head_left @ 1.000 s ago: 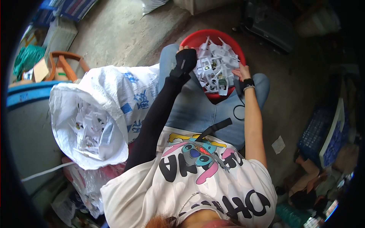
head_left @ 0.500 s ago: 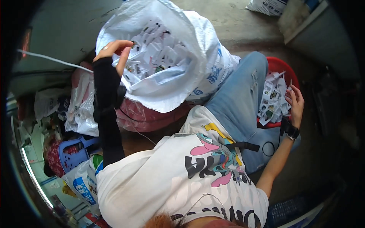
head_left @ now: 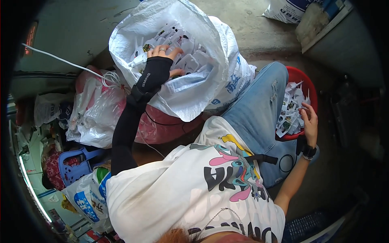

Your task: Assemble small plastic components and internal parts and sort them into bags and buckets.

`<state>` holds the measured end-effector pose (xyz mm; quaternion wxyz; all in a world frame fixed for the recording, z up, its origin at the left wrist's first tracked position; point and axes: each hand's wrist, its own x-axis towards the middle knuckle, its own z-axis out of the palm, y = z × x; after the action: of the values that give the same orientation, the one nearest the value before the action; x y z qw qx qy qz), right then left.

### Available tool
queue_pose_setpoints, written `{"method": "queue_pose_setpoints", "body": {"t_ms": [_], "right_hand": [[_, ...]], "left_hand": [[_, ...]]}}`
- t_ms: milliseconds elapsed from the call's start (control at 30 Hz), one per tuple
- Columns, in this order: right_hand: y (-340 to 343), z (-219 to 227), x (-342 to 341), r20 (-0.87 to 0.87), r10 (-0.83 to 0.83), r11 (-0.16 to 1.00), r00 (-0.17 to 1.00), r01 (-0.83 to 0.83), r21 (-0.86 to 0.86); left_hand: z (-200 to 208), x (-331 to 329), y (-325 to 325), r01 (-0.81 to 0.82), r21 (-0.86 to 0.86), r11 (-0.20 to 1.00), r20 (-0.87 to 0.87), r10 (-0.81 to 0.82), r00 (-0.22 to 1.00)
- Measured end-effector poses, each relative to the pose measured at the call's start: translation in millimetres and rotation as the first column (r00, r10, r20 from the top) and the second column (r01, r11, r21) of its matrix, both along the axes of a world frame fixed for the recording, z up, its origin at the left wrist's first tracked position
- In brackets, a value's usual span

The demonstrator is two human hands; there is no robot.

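My left hand (head_left: pixel 162 62), in a black sleeve that covers its back, is inside the mouth of a large white woven sack (head_left: pixel 188 101). Its fingers are spread, thumb apart, over a heap of white plastic pieces (head_left: pixel 195 56) with small dark and coloured bits on them. On the other side, my right hand (head_left: pixel 310 124) is at the edge of a red basin (head_left: pixel 309 83). Its fingers are apart and loosely bent, their tips against similar white plastic parts (head_left: pixel 291 106) inside. Nothing held shows in either hand, though the left fingertips are partly hidden among the pieces.
My jeans-clad leg (head_left: pixel 251 97) lies between sack and basin. Clear plastic bags (head_left: pixel 95 125) and a white cable (head_left: pixel 65 60) are left of the sack. A blue plastic stool (head_left: pixel 75 172) stands lower left. Another printed sack (head_left: pixel 283 11) lies far right.
My left hand has moved right from the sack's rim onto the pieces within. The right hand has shifted slightly down and left at the basin; the thin white piece by its fingertips no longer shows there.
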<state>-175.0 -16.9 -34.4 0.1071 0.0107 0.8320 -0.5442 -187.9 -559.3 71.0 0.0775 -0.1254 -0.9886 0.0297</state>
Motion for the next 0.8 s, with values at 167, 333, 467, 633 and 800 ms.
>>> {"method": "queue_pose_setpoints", "body": {"t_ms": [167, 333, 467, 633, 800], "right_hand": [[-5, -12, 5, -0.035, 0.044, 0.998, 0.998, -0.042, 0.049], [-14, -2, 7, -0.027, 0.086, 0.994, 0.996, -0.084, 0.065], [-16, 0, 8, -0.046, 0.098, 0.992, 0.994, -0.094, 0.079], [-19, 5, 13, -0.014, 0.093, 0.994, 0.996, -0.093, 0.050], [-16, 0, 14, 0.014, 0.105, 0.994, 0.994, -0.106, 0.028]], "left_hand": [[-10, -6, -5, 0.070, 0.114, 0.991, -0.020, -0.068, 0.997], [-1, -10, -23, 0.049, 0.367, 0.929, -0.255, 0.050, 0.966], [16, -13, -26, 0.009, 0.462, 0.887, -0.314, 0.154, 0.937], [36, -12, -31, 0.012, 0.650, 0.760, -0.258, 0.206, 0.944], [48, -15, -37, -0.017, 0.516, 0.857, -0.058, 0.055, 0.997]]}}
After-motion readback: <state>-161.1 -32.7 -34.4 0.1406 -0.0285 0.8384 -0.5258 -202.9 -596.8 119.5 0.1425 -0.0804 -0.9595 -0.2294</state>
